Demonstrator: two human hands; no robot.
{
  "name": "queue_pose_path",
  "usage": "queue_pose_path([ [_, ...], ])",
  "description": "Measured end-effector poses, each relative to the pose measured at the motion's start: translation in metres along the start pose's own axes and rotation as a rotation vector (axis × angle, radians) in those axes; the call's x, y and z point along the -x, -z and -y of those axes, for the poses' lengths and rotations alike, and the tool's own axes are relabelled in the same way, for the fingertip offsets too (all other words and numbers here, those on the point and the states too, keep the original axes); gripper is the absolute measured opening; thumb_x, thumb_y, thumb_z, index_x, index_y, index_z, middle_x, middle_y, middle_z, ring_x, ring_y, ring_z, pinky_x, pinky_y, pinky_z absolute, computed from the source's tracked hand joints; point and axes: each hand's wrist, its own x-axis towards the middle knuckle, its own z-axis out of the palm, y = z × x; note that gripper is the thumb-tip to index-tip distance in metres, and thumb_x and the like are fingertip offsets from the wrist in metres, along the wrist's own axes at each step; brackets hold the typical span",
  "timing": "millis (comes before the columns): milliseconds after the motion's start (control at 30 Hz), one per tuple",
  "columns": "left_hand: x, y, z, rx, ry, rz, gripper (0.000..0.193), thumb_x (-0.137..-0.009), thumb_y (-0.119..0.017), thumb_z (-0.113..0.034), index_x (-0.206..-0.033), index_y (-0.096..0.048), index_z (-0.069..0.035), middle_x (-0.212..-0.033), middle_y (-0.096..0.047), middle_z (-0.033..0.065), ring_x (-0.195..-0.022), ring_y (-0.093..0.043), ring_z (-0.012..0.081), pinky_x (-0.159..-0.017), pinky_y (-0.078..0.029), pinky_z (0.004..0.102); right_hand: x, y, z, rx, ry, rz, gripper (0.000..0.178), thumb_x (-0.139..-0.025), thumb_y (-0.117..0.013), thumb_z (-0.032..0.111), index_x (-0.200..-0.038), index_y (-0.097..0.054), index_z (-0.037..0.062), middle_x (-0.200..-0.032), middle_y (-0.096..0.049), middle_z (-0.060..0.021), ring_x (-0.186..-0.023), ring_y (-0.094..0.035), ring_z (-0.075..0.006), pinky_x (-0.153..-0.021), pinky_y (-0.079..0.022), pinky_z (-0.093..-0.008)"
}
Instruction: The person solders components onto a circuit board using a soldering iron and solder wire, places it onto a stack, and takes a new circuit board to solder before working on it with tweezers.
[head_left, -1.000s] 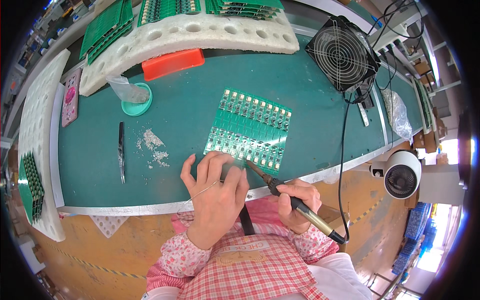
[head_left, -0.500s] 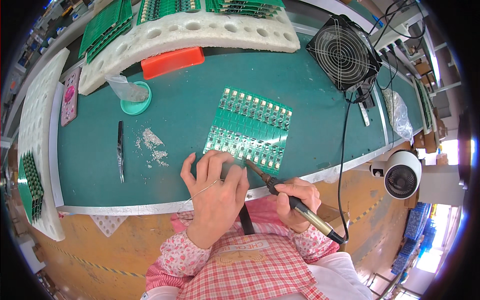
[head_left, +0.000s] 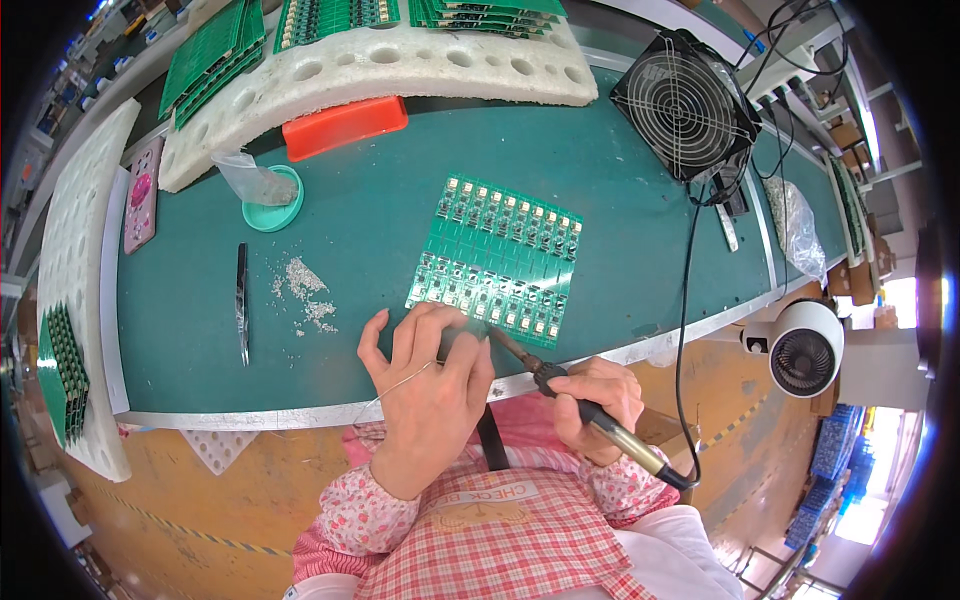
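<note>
A green circuit board panel (head_left: 500, 240) with rows of small parts lies flat on the green-topped bench. My right hand (head_left: 598, 405) is closed around the handle of a soldering iron (head_left: 625, 440), its tip pointing up and left at the panel's near edge. My left hand (head_left: 430, 385) lies over the panel's near left corner, thumb and index finger pinched close to the iron's tip. A thin solder wire (head_left: 400, 383) runs through this hand and curls down beside the wrist; its working end is hidden by the fingers.
Black tweezers (head_left: 242, 305) and a pile of tiny pale parts (head_left: 300, 285) lie to the left. A turquoise lid (head_left: 275, 213) holds a small bag. Behind are a red tray (head_left: 345, 128) and white foam (head_left: 380, 72) carrying panels. A black fan (head_left: 685, 105) stands far right; the iron's cord (head_left: 685, 330) crosses the bench's right side.
The iron's tip has drawn slightly left and toward me, off the near row of the panel to about its edge. My left hand has shifted very slightly left.
</note>
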Motion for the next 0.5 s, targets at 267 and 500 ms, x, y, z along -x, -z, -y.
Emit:
queue_pose_path([
  [267,0.001,0.002,-0.003,-0.005,-0.012,0.011,0.011,-0.083,-0.069,-0.009,-0.077,-0.059,-0.007,-0.107,-0.058,0.0036,-0.109,-0.058,0.0234,-0.106,-0.027,0.0515,0.009,-0.001,0.0,-0.009,-0.043,-0.088,0.025,-0.073,-0.072,-0.006,-0.096,-0.063,0.0021,-0.06,-0.059,-0.0042,-0.048,-0.059,-0.0183,-0.045,-0.045,-0.0285],
  [500,0.001,0.0,-0.001,-0.01,-0.022,0.017,0.009,-0.082,-0.068,-0.008,-0.08,-0.06,-0.006,-0.107,-0.058,0.004,-0.109,-0.058,0.0232,-0.106,-0.028,0.0519,0.003,-0.011,0.001,0.042,-0.003,-0.067,0.035,-0.066,-0.074,-0.01,-0.096,-0.064,0.003,-0.061,-0.06,-0.0047,-0.049,-0.059,-0.0202,-0.046,-0.047,-0.0288],
])
